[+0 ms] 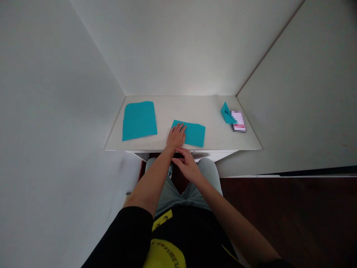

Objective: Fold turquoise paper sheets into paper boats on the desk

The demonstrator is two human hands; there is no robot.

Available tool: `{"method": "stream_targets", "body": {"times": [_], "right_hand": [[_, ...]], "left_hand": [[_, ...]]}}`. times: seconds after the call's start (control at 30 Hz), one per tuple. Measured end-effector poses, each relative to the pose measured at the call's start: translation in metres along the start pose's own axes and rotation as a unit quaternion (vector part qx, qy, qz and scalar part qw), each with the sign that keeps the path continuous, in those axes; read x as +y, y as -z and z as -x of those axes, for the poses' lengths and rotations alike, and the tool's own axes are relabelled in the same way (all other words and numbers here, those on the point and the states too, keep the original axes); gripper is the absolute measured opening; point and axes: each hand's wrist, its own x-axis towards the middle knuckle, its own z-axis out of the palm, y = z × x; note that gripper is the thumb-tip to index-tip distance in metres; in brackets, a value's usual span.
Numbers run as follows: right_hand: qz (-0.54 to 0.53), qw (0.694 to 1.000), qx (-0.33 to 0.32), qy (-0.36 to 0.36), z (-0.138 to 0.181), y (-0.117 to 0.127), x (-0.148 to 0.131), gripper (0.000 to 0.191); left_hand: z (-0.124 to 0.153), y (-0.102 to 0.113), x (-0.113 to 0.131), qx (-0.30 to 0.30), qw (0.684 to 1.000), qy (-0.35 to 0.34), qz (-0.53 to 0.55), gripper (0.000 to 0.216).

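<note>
My left hand [176,135] lies flat with its fingers spread on the left part of a teal rectangular sheet [196,134], which looks like folded paper. The sheet rests near the front edge of the white desk, and my palm hides its lower left corner. Just off that edge, below my left wrist, hovers my right hand [187,165]. Its thumb and fingers are apart with nothing between them. A larger teal sheet [140,121] lies flat at the left of the desk.
A small folded teal paper boat [227,113] sits at the right of the white desk [178,106], against a phone-like object [238,121] with a blurred screen. Walls close in the desk at the left, back and right. My legs are under its front edge.
</note>
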Motion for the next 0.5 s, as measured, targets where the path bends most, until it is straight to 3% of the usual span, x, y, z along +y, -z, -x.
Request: {"method": "stream_targets", "body": {"times": [0.07,0.2,0.37,0.5], "right_hand": [[0.001,1.000,-0.005,0.002,0.0006,-0.0002,0.0030,0.047],[-0.023,0.997,-0.061,-0.029,-0.0005,0.0043,0.0084,0.032],[-0.033,0.999,0.008,-0.008,-0.0032,0.0028,0.0096,0.046],[-0.025,0.999,-0.032,-0.019,0.0020,0.0001,0.0068,0.035]], "left_hand": [[0.0000,0.0004,0.0003,-0.006,1.000,0.000,0.000,0.059],[0.0009,0.0004,0.0012,0.003,1.000,-0.004,0.002,0.059],[0.0010,-0.0005,0.0013,0.003,1.000,0.002,0.001,0.059],[0.0007,-0.0022,-0.0005,0.005,1.000,-0.008,0.002,0.059]]}}
